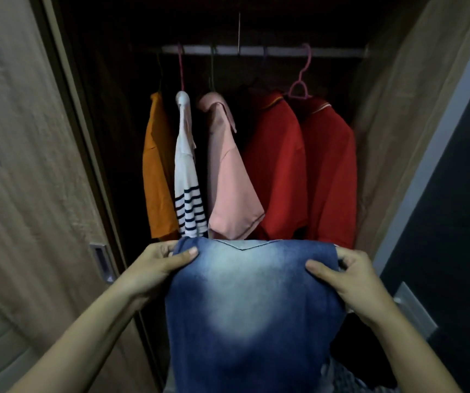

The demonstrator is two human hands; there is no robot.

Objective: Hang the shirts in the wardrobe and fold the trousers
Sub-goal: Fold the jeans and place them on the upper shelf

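Note:
A pair of faded blue denim trousers (pixel 250 302) hangs in front of me, held up by its top edge before the open wardrobe. My left hand (pixel 157 265) pinches the top left corner, thumb on the front. My right hand (pixel 350 276) grips the top right corner the same way. Behind, on the rail (pixel 256 50), hang an orange shirt (pixel 157 171), a white shirt with navy stripes (pixel 188 177), a pink shirt (pixel 228 177) and two red shirts (pixel 279 165) (pixel 330 177). The trousers' lower part runs out of view.
A wooden sliding door (pixel 29 165) with a recessed metal handle (pixel 101 262) stands at the left. The wardrobe's right wall (pixel 398 123) and a dark door (pixel 455 222) close the right side. A pink hanger (pixel 300 80) carries the rightmost red shirt. Dark clothing lies below at the right.

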